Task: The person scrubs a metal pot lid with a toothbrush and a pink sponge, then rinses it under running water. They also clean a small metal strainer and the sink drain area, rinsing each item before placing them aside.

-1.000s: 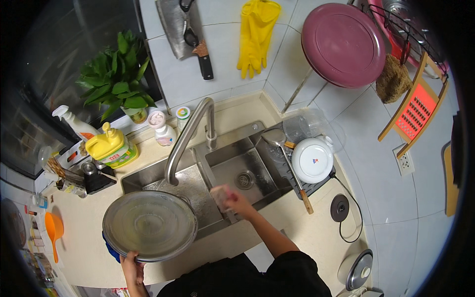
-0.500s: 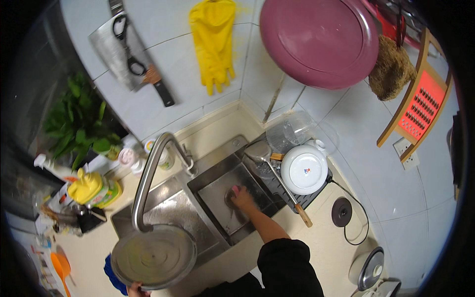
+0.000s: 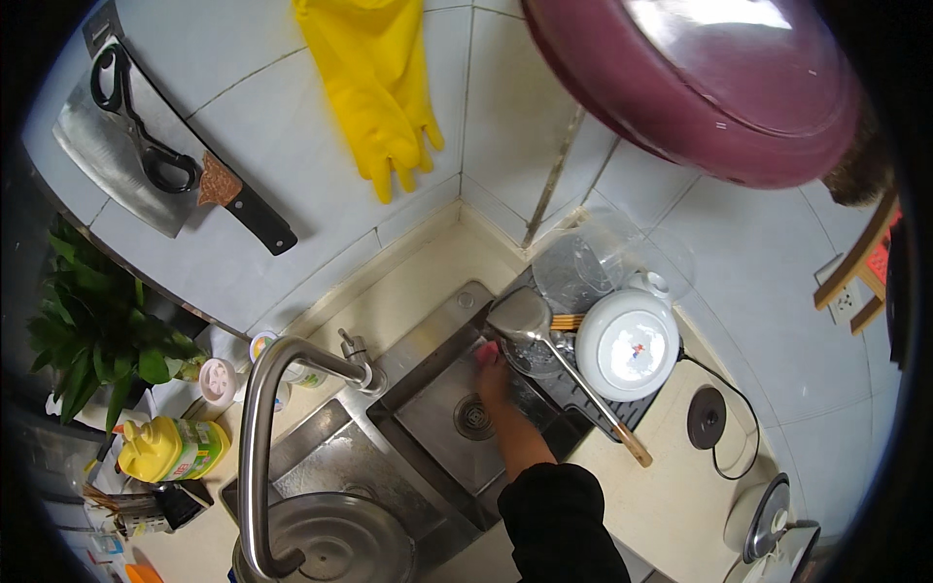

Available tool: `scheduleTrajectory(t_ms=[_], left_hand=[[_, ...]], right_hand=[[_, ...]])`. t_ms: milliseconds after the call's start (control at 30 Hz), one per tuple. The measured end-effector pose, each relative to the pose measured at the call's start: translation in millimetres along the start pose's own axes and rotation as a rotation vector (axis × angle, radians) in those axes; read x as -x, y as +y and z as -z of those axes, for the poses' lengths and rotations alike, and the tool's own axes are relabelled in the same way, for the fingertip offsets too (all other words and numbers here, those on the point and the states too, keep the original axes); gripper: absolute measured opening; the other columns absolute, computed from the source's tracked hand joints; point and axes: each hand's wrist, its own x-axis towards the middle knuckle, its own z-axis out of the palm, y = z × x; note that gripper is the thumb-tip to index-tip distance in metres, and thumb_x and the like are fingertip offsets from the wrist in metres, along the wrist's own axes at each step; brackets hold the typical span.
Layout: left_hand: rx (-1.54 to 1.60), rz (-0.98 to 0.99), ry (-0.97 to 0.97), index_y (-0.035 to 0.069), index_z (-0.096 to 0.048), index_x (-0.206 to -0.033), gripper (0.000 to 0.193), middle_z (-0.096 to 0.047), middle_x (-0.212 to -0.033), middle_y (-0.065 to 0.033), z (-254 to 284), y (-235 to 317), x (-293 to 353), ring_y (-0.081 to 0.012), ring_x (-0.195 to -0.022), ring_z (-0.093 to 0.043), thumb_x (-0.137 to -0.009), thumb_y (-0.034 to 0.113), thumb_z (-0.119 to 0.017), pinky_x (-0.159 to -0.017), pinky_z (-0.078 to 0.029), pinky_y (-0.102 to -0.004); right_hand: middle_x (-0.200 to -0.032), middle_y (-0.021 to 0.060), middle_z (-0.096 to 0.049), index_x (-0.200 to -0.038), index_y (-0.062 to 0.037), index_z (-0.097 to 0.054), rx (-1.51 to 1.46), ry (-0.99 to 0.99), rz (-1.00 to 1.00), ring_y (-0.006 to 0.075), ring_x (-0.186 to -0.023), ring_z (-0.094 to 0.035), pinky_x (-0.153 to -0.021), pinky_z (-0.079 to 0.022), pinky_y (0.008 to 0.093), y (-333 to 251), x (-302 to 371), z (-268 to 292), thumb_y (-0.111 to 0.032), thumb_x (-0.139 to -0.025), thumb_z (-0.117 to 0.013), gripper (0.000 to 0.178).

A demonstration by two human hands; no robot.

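My right hand (image 3: 494, 382) reaches down into the right basin (image 3: 442, 408) of the steel sink, beyond the drain (image 3: 473, 418). Its fingers are closed on a small pink sponge-like pad (image 3: 487, 354), pressed near the basin's far side; motion blurs both slightly. Over the front of the left basin (image 3: 321, 466) lies a wide round metal pan or lid (image 3: 340, 534) with concentric rings, partly behind the curved faucet (image 3: 255, 466). My left hand is out of the picture.
Right of the sink, a black drying mat (image 3: 632, 413) bears a white bowl (image 3: 622, 355) and a spatula (image 3: 583, 384). A yellow jug (image 3: 175, 447) stands at left. A cleaver (image 3: 126, 136), a yellow glove (image 3: 374, 97) and a maroon basin (image 3: 700, 87) hang on the wall.
My right hand has moved with the pink pad from the drain toward the basin's far side, uncovering the drain. My left hand, earlier at the metal pan's rim, has left the picture. The view has shifted.
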Motion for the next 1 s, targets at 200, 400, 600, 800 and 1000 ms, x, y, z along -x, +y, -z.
scheduleTrajectory(t_ms=[200,400,600,800,1000], left_hand=[[0.088,0.045,0.047,0.0,-0.037,-0.122,0.051,-0.042,-0.116,-0.0109,-17.2,19.2,-8.9,-0.0221,-0.104,-0.043,-0.08,0.021,-0.057,-0.088,-0.038,-0.0381],[0.132,0.046,0.019,0.0,-0.042,-0.113,0.042,-0.046,-0.107,-0.0101,-10.9,15.1,-22.5,-0.0212,-0.097,-0.045,-0.077,0.015,-0.059,-0.081,-0.04,-0.0358],[0.058,-0.036,0.0,0.0,-0.047,-0.105,0.034,-0.049,-0.098,-0.0093,2.5,3.7,-25.2,-0.0203,-0.089,-0.047,-0.075,0.009,-0.061,-0.074,-0.042,-0.0335],[0.232,0.038,0.025,0.001,-0.04,-0.118,0.049,-0.043,-0.111,-0.0087,-7.6,6.4,-22.1,-0.0203,-0.1,-0.043,-0.077,0.018,-0.06,-0.084,-0.039,-0.0357],[0.233,0.029,0.01,0.001,-0.035,-0.126,0.058,-0.041,-0.121,-0.0115,-23.5,27.9,-9.7,-0.0238,-0.108,-0.042,-0.077,0.021,-0.06,-0.092,-0.037,-0.0388]], right_hand=[[-0.104,0.0167,-0.055,-0.108,-0.0029,-0.052,-0.419,-0.09,0.52,0.0351,-0.092,-0.054,-0.084,-0.04,0.0398,18.4,15.6,-45.2,-0.02,-0.089,-0.039,0.029],[-0.117,0.0203,-0.046,-0.118,-0.0045,-0.045,-0.019,-0.583,0.374,0.0331,-0.107,-0.046,-0.091,-0.036,0.0399,14.9,43.9,-5.9,-0.013,-0.084,-0.039,0.036],[-0.112,0.0176,-0.052,-0.119,-0.0044,-0.043,-0.123,-0.183,0.367,0.0314,-0.109,-0.045,-0.091,-0.036,0.0378,-18.4,57.9,-42.4,-0.02,-0.088,-0.038,0.035],[-0.112,0.016,-0.052,-0.113,-0.0068,-0.049,-0.361,-0.913,0.262,0.0308,-0.103,-0.049,-0.089,-0.037,0.0369,-70.6,124.9,-8.7,-0.031,-0.087,-0.043,0.036],[-0.106,0.015,-0.054,-0.11,-0.0059,-0.051,-0.184,-1.03,0.593,0.0318,-0.097,-0.051,-0.085,-0.039,0.0388,1.1,131.4,26.4,-0.03,-0.087,-0.045,0.034]])
